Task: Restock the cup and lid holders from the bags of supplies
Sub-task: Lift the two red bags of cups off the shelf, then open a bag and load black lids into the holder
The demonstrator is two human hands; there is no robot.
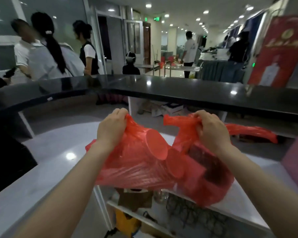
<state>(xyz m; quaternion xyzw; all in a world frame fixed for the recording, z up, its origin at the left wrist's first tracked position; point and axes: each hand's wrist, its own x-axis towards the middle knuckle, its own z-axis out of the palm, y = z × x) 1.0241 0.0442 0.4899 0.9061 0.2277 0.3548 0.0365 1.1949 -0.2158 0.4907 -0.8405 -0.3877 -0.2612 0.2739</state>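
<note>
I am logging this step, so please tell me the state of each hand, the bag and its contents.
Left hand: closed on one bag handle.
Right hand: closed on the other handle.
Red plastic bag: resting on the white counter, handles pulled apart.
Cups: inside the bag, lying on their sides.

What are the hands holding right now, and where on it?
Both hold the red plastic bag: left hand grips one handle, right hand the other.

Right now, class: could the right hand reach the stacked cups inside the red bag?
Probably not yet. The right hand and left hand each grip a bag handle, and the red bag plastic covers the stacked cups; the opening must be spread first.
</note>
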